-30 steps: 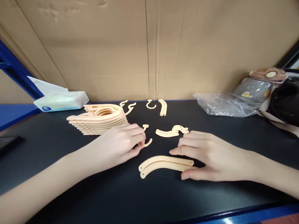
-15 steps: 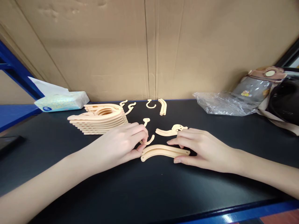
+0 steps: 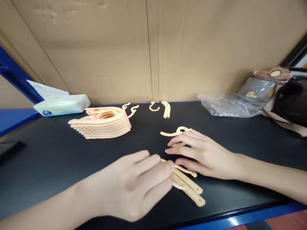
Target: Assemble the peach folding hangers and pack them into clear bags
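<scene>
Near the table's front, my left hand (image 3: 141,185) is closed round a bunch of beige plastic hanger parts: two hanger arms (image 3: 192,191) with holed ends, plus a hanger hook (image 3: 192,172) across them. Its fingers cover much of these parts. My right hand (image 3: 203,153) is open, fingers spread, its thumb close to the hook. Beyond and partly under its fingers lie a hanger part (image 3: 169,134) with a rounded loop and another beige piece (image 3: 179,144). To the left stands a stack of hangers (image 3: 107,127).
At the back lie a loose hook (image 3: 154,108), a pair of hanger arms (image 3: 166,109) and small notched pieces (image 3: 133,110). A tissue pack (image 3: 64,103) is at left. A clear plastic bag (image 3: 230,103), a bottle (image 3: 256,88) and a black bag (image 3: 291,99) sit at right, before a cardboard wall (image 3: 96,51).
My left hand has picked up the two hanger arms and a hook and drawn them towards me and right, turning them. My right hand has shifted slightly, beside the looped part.
</scene>
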{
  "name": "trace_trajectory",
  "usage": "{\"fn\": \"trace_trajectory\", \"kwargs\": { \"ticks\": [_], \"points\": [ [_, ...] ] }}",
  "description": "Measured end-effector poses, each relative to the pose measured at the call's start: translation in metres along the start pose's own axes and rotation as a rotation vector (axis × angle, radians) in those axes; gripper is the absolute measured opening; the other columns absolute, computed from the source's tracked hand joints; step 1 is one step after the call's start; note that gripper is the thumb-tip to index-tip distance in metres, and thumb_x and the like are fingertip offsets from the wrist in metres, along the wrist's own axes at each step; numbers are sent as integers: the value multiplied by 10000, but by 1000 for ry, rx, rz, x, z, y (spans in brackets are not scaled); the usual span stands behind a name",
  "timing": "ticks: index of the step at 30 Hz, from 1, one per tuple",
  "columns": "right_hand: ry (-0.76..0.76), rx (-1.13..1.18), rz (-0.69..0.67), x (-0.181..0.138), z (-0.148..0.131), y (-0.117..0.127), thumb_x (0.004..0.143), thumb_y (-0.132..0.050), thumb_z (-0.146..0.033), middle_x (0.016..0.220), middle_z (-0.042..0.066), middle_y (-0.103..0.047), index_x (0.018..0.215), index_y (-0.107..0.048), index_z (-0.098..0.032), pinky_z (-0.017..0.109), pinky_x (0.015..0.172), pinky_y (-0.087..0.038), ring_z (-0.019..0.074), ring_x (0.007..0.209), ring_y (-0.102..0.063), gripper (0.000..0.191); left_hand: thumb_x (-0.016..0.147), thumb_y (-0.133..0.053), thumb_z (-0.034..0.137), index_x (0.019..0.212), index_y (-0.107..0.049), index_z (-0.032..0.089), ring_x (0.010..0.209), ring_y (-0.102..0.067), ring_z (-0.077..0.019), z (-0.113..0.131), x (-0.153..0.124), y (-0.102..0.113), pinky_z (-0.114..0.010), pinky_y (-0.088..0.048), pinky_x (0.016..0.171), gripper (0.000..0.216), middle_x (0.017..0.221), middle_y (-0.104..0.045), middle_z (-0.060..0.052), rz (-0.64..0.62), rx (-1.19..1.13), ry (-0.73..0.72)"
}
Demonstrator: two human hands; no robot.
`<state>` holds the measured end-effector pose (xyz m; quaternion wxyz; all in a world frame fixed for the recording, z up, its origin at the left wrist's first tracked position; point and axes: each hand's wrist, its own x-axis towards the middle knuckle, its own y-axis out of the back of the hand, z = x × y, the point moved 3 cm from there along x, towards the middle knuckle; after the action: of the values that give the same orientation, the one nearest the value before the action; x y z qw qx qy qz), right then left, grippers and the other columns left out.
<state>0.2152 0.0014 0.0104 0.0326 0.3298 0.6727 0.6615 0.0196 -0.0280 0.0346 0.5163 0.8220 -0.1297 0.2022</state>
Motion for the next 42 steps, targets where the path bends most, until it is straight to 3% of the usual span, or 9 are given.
{"fn": "trace_trajectory", "kwargs": {
  "ticks": [4,10,17,22,28,31,35,40,42],
  "points": [
    [-19,39,70,0,1,5,988,-446,-235,1058,97,-677,1159,-633,-138,359,877,-468,192,954,-586,271,887,-574,100,800,-612,137,682,-584,-164,-11,-9,-9,-308,-435,563,102,849,-694,-63,49,81,22],
    [-20,87,85,-2,3,2,958,-544,-251,996,57,-701,1253,-561,-183,343,844,-469,176,900,-613,303,884,-555,91,820,-555,169,694,-563,-141,-23,-14,-16,-289,-431,590,101,884,-694,-34,80,47,132],
    [-33,321,140,-1,1,8,937,-592,-261,801,18,-680,1109,-631,-192,283,714,-488,132,725,-615,190,872,-524,89,806,-518,198,678,-568,-139,-33,-16,-18,-287,-416,586,128,881,-696,-13,45,91,223],
    [-182,602,49,0,4,8,913,-624,-268,821,21,-685,989,-683,-176,252,689,-516,113,724,-636,134,895,-511,91,865,-529,188,727,-582,-142,-39,-20,-22,-281,-427,619,103,927,-692,-11,18,82,303],
    [-488,747,220,-3,26,3,835,-704,-364,901,30,-713,925,-734,-204,282,707,-545,148,782,-665,186,935,-498,174,982,-526,170,831,-613,-158,-45,-20,-26,-268,-469,670,55,977,-653,-44,-14,-74,528],
    [-605,794,375,-5,39,9,803,-730,-394,863,32,-727,905,-745,-214,297,713,-544,157,759,-660,208,966,-474,241,990,-592,185,913,-612,-171,-41,-15,-30,-286,-493,755,133,1038,-660,-55,-94,-282,514],
    [-662,863,527,-9,57,15,839,-683,-410,814,41,-708,877,-749,-200,280,677,-520,137,706,-610,224,998,-450,340,1253,-599,244,1254,-505,-210,-30,-11,-37,-358,-427,1019,311,1348,-589,-49,-211,-486,420],
    [-728,940,507,-11,71,12,839,-656,-273,939,18,-653,1185,-651,-250,258,644,-500,105,706,-557,347,1019,-387,383,1350,-535,219,1351,-429,-219,-29,-14,-44,-384,-348,1069,398,1423,-546,-36,-279,-487,393],
    [-740,959,470,-10,73,11,832,-627,-233,936,10,-618,1197,-640,-248,279,661,-526,111,718,-584,365,1021,-372,410,1361,-519,209,1356,-422,-228,-31,-16,-43,-389,-320,1065,421,1420,-550,-37,-286,-441,390]
  ]
}}
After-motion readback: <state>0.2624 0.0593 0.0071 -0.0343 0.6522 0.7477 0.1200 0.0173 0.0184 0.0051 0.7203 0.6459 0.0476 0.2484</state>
